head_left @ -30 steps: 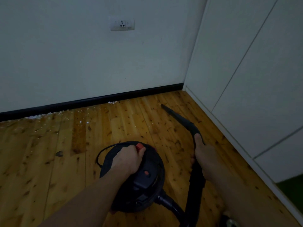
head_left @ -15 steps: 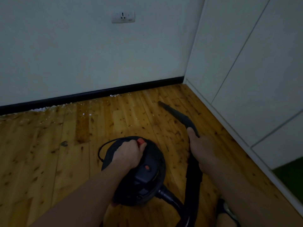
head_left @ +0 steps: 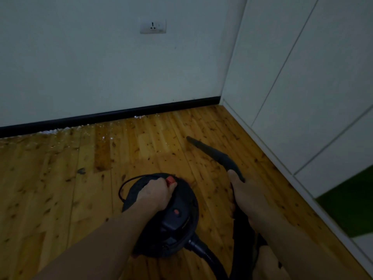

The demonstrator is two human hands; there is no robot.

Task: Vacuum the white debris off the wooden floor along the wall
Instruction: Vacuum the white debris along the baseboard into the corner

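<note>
A round black vacuum cleaner point(head_left: 177, 225) with a red button sits low in the middle of the view. My left hand point(head_left: 155, 194) grips the handle on its top. My right hand point(head_left: 244, 197) is closed around the black hose wand, whose tapered nozzle point(head_left: 203, 147) points up-left over the wooden floor point(head_left: 50, 178), short of the wall. White debris point(head_left: 54, 131) lies in a thin line along the black baseboard point(head_left: 113, 116) at the left, with a small clump point(head_left: 139, 117) further right and a few specks on the boards.
A white wall with a power socket point(head_left: 153, 26) faces me. White cabinet doors point(head_left: 302, 87) run along the right side down to the floor. A green patch point(head_left: 351, 205) shows at the lower right. My foot point(head_left: 266, 263) is beside the hose.
The view has shifted slightly, so the wall and socket sit lower than half a second ago. Both hands keep their hold; the vacuum and nozzle stay in about the same place.
</note>
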